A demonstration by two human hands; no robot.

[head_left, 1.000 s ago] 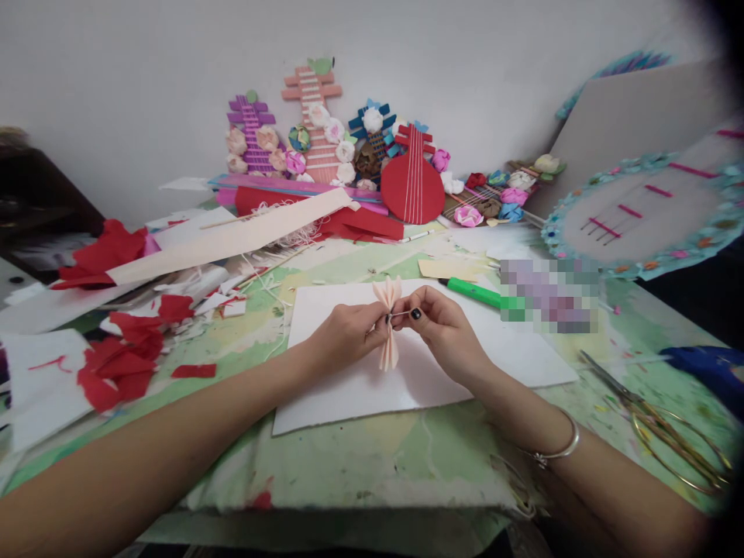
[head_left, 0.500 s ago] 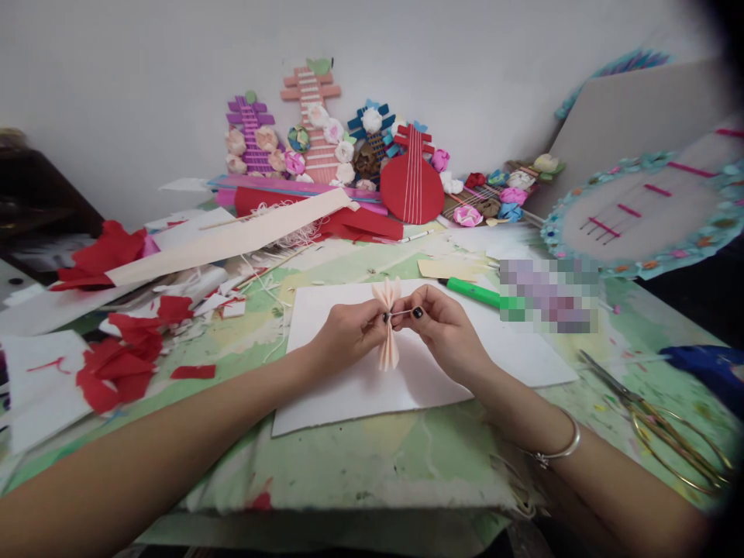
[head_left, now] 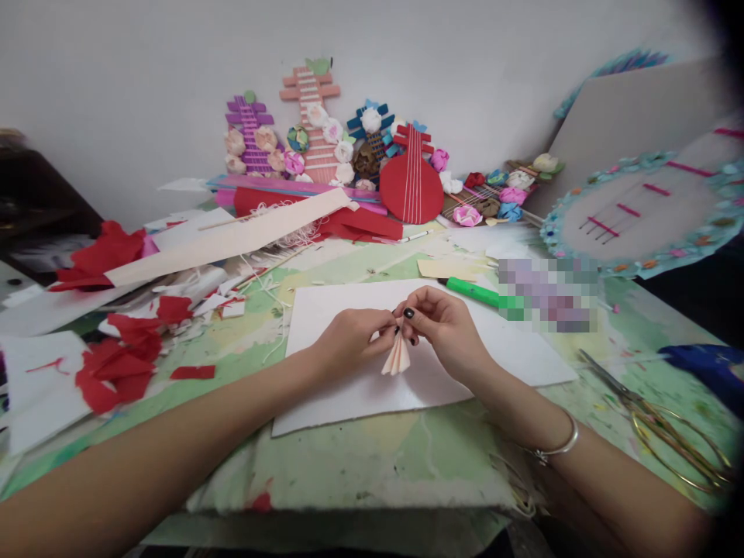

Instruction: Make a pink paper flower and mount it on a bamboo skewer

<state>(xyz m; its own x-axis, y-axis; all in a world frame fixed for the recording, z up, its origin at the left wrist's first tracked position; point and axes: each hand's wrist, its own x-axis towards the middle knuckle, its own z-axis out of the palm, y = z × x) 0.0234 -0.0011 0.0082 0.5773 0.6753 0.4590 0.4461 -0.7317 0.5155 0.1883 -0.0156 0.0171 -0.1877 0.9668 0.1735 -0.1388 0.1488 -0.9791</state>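
Observation:
A strip of pleated peach paper (head_left: 397, 356) fans out downward below my fingertips, and its upper part is hidden by my hands. My left hand (head_left: 360, 335) pinches the paper at its gathered middle. Close against it, my right hand (head_left: 437, 322) is closed with thumb and forefinger together at the same spot. Whether the thin string seen a moment ago is still between the right fingers is hidden. Both hands are above a white board (head_left: 331, 391) lying on the paint-stained tablecloth (head_left: 349, 473).
Gold-handled scissors (head_left: 656, 422) and a blue tool (head_left: 706, 372) lie at the right. A green marker (head_left: 473, 291) rests behind my right hand. Red paper scraps (head_left: 119, 372) cover the left side. Decorated paper instruments, including a red lute shape (head_left: 411, 190), lean against the wall.
My hands have come together at the paper's middle. The upper fan has gone behind my fingers, and the string stretched between the hands no longer shows. The lower fan has swung slightly right.

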